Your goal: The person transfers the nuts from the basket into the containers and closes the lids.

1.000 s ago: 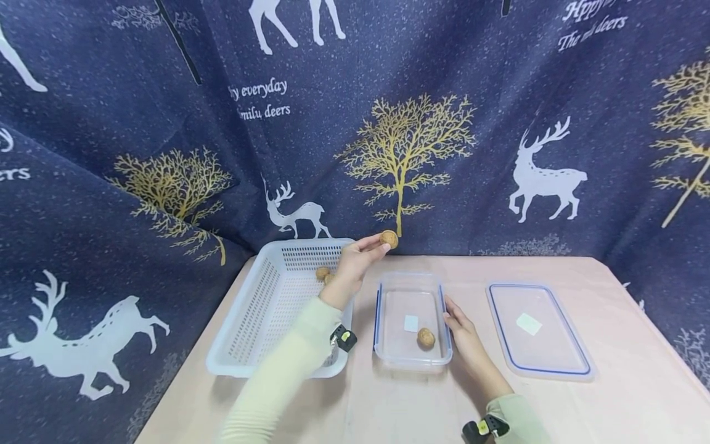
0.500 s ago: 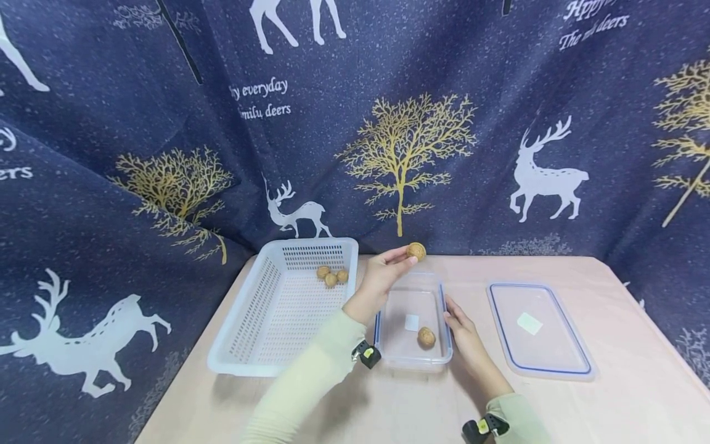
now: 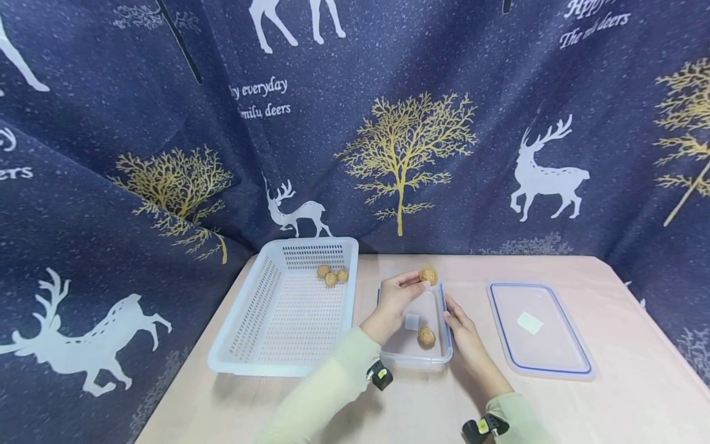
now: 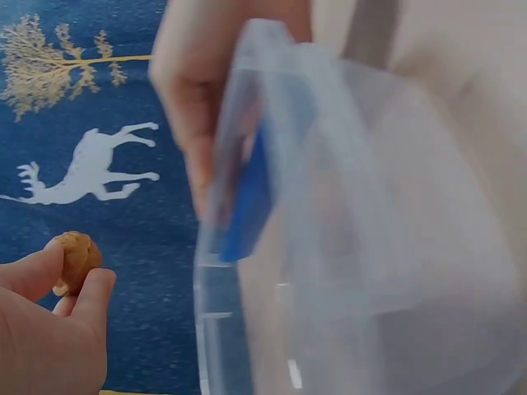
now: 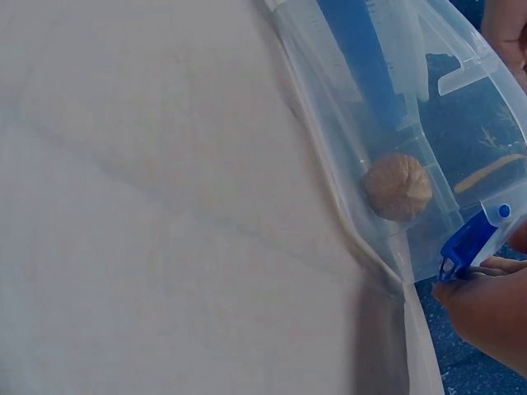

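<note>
Left grip (image 3: 395,303) had closed to the width of a walnut (image 3: 428,277), which I could see pinched between thumb and fingertips. On my head feed the nut showed at the far end of the box (image 3: 416,359), beyond the knuckles of that grip; on the left wrist feed it stood apart from the box wall. How high above the rim it was held I could not tell.

Right grip (image 3: 470,342) was loose, its fingers fairly straight against the outside of the box, on the side away from the left grip. My right wrist feed put a blue clip (image 5: 471,241) just beside those fingers.

Between the two grips I had a second walnut (image 3: 426,337) inside the box, nearer my camera than the left grip, and a pale label (image 3: 412,322) just beside it.

To the left of the left grip stood the basket (image 3: 255,369), with three walnuts (image 3: 331,280) clustered in its far right corner. Out to the right of the right grip, the lid (image 3: 546,354) lay flat on the worktop (image 3: 554,410). Behind both grips I saw a dark blue sheet (image 3: 344,154) printed with deer and trees.
</note>
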